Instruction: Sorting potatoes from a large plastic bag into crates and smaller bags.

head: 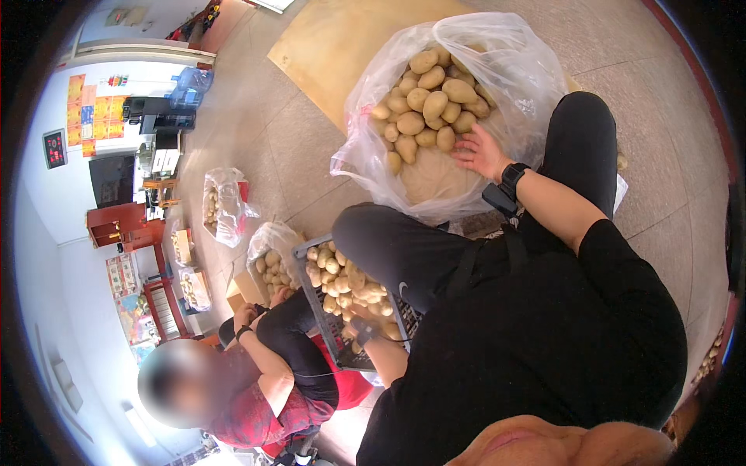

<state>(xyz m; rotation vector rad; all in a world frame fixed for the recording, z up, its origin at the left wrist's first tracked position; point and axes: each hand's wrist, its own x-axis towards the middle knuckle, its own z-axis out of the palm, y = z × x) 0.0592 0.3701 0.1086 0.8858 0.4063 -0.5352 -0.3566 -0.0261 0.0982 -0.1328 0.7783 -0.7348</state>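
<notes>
A large clear plastic bag (524, 76) stands open before me, with several potatoes (434, 105) heaped against its far side. Inside its near right part is my right hand (481, 152), palm partly turned up and fingers apart, right beside the lowest potatoes. Nothing lies in that hand, and a black watch with a dark box-shaped device is strapped at its wrist. To my left, a dark plastic crate (317, 317) holds many smaller potatoes (349, 285). My left hand (364, 333) reaches into this crate; it is blurred and partly hidden by a dark wrist device, so its grip is unclear.
Close by on the left sits another person (256, 402), hands near a bagged box of potatoes (271, 268). More lined boxes (218, 204) stand farther along the tiled floor. A tan sheet (326, 64) lies under the bag. My knees flank the bag's near side.
</notes>
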